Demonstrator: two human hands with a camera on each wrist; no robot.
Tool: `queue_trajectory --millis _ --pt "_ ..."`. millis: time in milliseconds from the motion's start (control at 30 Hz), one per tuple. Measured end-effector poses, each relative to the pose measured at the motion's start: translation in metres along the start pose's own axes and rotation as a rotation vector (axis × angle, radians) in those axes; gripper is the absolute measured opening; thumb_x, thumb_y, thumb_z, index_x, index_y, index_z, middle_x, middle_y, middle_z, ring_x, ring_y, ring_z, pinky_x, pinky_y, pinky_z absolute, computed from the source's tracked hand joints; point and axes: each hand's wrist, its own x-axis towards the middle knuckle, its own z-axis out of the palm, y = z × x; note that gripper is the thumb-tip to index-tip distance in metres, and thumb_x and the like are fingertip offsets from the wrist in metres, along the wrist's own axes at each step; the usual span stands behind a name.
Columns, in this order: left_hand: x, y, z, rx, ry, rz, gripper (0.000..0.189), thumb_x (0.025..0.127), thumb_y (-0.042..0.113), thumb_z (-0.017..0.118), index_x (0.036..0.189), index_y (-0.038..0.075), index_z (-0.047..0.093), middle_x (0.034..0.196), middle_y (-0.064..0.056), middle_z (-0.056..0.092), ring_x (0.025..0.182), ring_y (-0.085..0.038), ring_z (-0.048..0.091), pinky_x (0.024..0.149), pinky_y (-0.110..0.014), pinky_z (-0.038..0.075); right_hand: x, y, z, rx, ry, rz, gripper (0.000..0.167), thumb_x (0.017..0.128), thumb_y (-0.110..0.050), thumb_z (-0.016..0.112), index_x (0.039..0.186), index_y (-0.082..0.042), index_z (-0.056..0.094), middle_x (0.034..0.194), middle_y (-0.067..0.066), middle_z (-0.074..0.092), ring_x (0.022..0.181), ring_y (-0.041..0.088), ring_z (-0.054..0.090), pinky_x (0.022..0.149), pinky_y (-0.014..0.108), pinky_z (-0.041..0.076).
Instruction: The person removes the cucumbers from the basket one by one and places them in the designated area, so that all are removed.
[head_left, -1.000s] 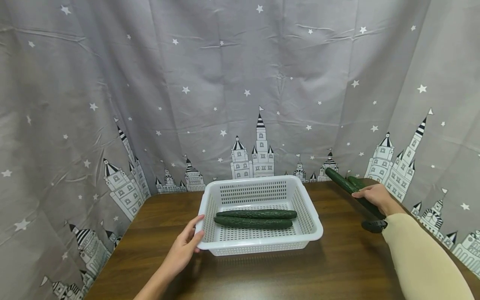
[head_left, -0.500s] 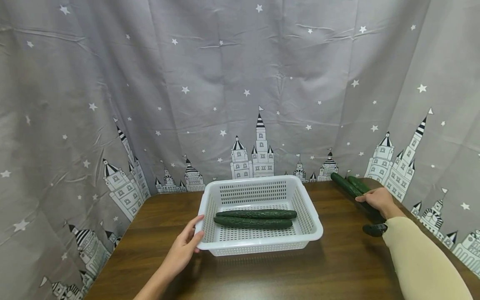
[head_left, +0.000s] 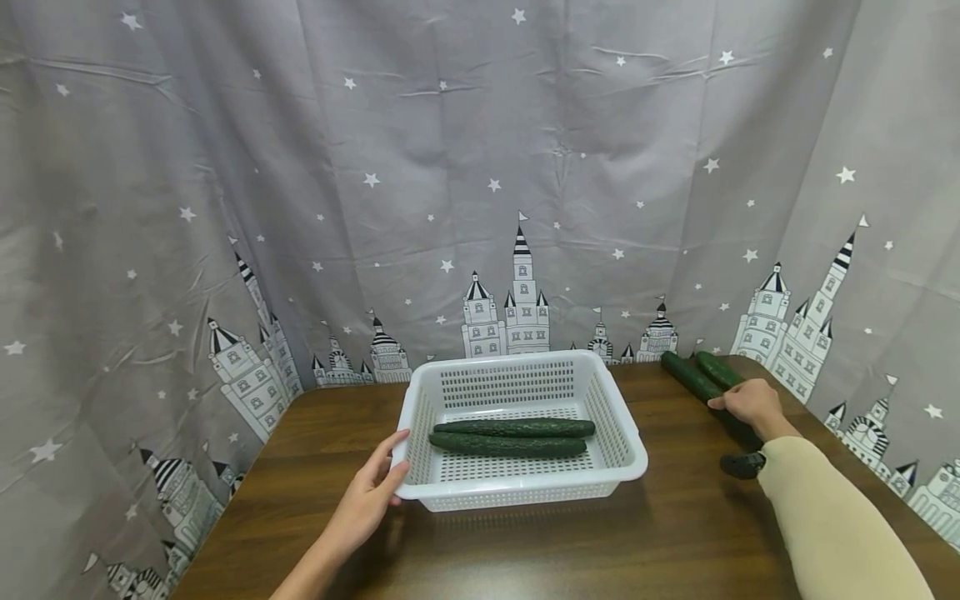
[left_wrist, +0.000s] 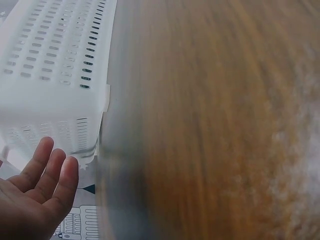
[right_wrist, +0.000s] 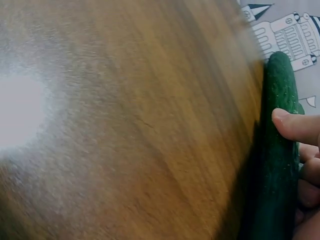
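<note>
Basket [head_left: 517, 490]: on the counter [head_left: 555, 550], around its middle.
Front cucumber [head_left: 506, 446]: in the basket, lying lengthwise.
Rear cucumber [head_left: 517, 427]: in the basket, alongside the front cucumber, just behind.
Left grip [head_left: 366, 492]: on the basket's left rim.
Inner cucumber [head_left: 691, 377]: well right of the basket, slanting toward the back edge.
Right grip [head_left: 752, 403]: around the inner cucumber.
Outer cucumber [head_left: 718, 369]: just right of the inner cucumber.
Curtain [head_left: 480, 150]: behind the counter and along both sides.
</note>
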Motion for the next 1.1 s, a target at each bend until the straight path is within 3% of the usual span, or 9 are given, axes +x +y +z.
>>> queue_trajectory --millis 133,333,700,933,1100 --pt "-0.001 0.001 0.0 -0.013 -0.002 -0.008 0.047 0.103 0.022 0.058 0.149 0.022 0.047 0.109 -0.018 0.065 0.076 -0.013 0.059 0.067 -0.027 0.051 -0.001 -0.003 0.001 -0.011 0.008 0.044 0.031 0.087 -0.03 0.069 0.092 -0.002 0.08 0.123 0.036 0.06 0.109 0.057 0.056 0.081 0.055 0.052" --pt "0.0 0.002 -0.001 -0.025 -0.001 -0.019 0.047 0.103 0.023 0.058 0.149 0.023 0.046 0.111 -0.018 0.065 0.076 -0.014 0.058 0.067 -0.027 0.05 -0.001 -0.006 0.0 -0.014 -0.009 0.066 0.032 0.087 -0.033 0.069 0.093 -0.004 0.081 0.128 0.039 0.055 0.107 0.056 0.056 0.077 0.054 0.052" --pt "-0.002 0.004 -0.001 -0.016 0.0 -0.022 0.048 0.103 0.021 0.057 0.149 0.021 0.045 0.111 -0.02 0.064 0.074 -0.014 0.058 0.067 -0.029 0.051 -0.004 -0.007 -0.001 -0.04 -0.042 0.057 0.056 0.085 -0.041 0.074 0.12 0.003 0.07 0.134 0.042 0.048 0.114 0.061 0.051 0.082 0.061 0.051" --pt "-0.002 0.005 -0.001 -0.035 -0.005 0.001 0.047 0.104 0.019 0.056 0.149 0.018 0.046 0.113 -0.019 0.066 0.076 -0.012 0.059 0.067 -0.028 0.052 -0.005 -0.01 -0.004 -0.043 -0.036 0.062 0.04 0.086 -0.034 0.072 0.104 0.001 0.076 0.121 0.038 0.059 0.097 0.054 0.06 0.066 0.054 0.052" --pt "-0.003 0.005 -0.001 -0.039 -0.006 0.022 0.047 0.104 0.019 0.056 0.149 0.016 0.045 0.113 -0.02 0.066 0.076 -0.01 0.059 0.066 -0.028 0.052 -0.005 -0.011 -0.004 -0.037 -0.034 0.104 0.042 0.086 -0.032 0.071 0.101 0.007 0.073 0.115 0.039 0.059 0.086 0.043 0.061 0.06 0.048 0.049"
